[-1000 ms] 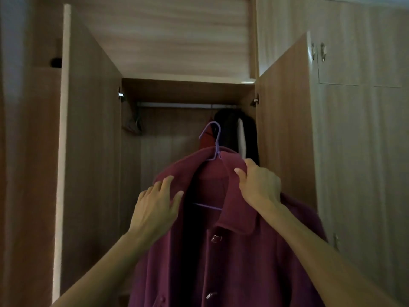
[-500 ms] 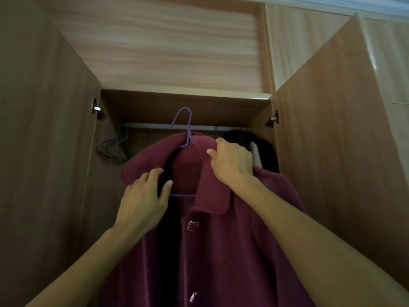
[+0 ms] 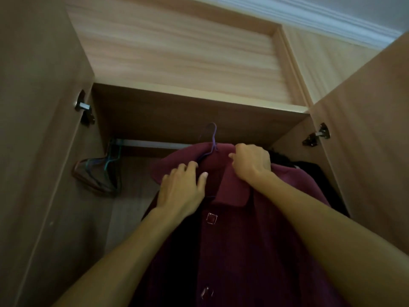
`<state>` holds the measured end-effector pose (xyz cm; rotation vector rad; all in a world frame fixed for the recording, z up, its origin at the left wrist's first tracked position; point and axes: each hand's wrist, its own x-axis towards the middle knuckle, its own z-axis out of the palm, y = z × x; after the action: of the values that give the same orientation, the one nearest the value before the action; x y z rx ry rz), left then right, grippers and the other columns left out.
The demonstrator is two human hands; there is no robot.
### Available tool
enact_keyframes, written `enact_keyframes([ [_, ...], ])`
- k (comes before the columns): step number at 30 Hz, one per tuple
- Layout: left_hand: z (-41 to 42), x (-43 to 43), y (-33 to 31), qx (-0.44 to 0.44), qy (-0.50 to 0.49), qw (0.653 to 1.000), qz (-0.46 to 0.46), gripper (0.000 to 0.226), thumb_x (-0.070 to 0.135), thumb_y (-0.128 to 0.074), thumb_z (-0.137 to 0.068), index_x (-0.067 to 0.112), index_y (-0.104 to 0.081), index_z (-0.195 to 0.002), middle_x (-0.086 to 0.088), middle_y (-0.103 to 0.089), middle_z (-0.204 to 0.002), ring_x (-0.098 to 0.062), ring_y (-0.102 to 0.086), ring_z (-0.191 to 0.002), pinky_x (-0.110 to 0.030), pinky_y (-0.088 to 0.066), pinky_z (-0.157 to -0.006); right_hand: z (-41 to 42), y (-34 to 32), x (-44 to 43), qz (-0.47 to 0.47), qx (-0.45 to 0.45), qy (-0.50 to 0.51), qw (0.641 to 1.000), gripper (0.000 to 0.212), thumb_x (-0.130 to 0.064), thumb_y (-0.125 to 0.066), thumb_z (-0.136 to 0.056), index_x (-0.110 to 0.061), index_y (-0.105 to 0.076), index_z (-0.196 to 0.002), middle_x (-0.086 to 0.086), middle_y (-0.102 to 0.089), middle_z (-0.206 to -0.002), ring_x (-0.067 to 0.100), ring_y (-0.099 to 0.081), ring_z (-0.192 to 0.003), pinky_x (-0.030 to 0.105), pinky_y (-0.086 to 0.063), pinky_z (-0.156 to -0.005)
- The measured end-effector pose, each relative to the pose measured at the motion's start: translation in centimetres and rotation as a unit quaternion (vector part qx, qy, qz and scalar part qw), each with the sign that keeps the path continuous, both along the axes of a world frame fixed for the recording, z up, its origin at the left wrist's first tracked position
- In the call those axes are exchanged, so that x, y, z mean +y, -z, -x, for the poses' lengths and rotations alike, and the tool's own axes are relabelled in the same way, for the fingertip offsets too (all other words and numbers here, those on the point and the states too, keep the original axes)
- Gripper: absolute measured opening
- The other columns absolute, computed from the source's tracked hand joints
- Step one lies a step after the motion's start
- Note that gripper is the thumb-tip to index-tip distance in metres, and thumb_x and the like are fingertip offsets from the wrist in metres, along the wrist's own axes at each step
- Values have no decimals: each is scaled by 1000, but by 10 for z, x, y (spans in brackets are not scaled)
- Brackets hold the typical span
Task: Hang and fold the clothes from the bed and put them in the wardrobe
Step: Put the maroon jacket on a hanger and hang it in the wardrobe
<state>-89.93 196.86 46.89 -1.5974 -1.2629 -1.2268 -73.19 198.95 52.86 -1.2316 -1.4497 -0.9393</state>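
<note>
A dark red buttoned coat [image 3: 243,240] hangs on a purple wire hanger [image 3: 211,138] that I hold up inside the open wardrobe. The hanger's hook is level with the silver rail [image 3: 150,144], and I cannot tell whether it rests on it. My left hand [image 3: 180,189] grips the coat's left collar side, fingers curled over the fabric. My right hand [image 3: 251,161] grips the collar at the top right, beside the hanger's neck.
Several empty hangers [image 3: 99,171] hang at the rail's left end. Dark clothes [image 3: 314,173] hang at the right, behind the coat. The two wardrobe doors [image 3: 365,140] stand open on either side, with hinges showing. A closed upper cupboard panel [image 3: 177,52] sits above.
Both hands have lifted the coat and hanger up and further into the wardrobe, towards the rail. The view has tilted upward and come closer.
</note>
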Motion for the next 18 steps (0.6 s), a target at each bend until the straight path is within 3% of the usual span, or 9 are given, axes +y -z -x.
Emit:
enact_keyframes([
  [10,9,131,-36,20,53,998,10,39,45,-33,-98,22,-45,-127,-3,-54,-120,-21,-52,-109,-41,-41,-95,10,-46,127,-23,-14,93,995,21,-17,-46,-98,-10,-66,-92,8,-68,-91,26,-65,-81,32,-40,-61],
  [18,-7,218,-48,-16,78,996,-33,35,44,-34,-97,22,-51,-118,-2,-57,-112,-20,-55,-100,-36,-44,-85,-22,-80,189,-64,-52,175,981,25,-9,-44,-96,-10,-67,-89,8,-69,-94,25,-65,-85,32,-41,-59],
])
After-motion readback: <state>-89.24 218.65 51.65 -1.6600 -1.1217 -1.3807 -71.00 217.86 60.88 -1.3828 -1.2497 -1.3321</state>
